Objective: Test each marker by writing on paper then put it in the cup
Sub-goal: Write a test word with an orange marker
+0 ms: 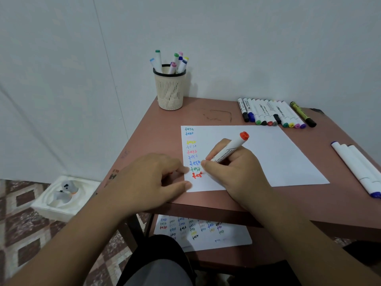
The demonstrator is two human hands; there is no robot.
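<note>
My right hand (235, 168) grips a white marker with a red end (233, 146), its tip down on the white paper (268, 157) beside a fresh red "test". A column of coloured "test" words runs down the paper's left edge. My left hand (152, 180) rests on the table with its fingertips pressing the paper's left edge; something small may be tucked under its fingers, but I cannot tell. A cream mesh cup (170, 89) at the table's far left corner holds several markers. A row of several markers (272, 112) lies at the far right.
Three white markers (358, 168) lie near the table's right edge. The brown table (216, 114) stands against a white wall. A used sheet full of "test" words (202, 232) lies on a lower shelf. A white foam box (64, 197) sits on the patterned floor at left.
</note>
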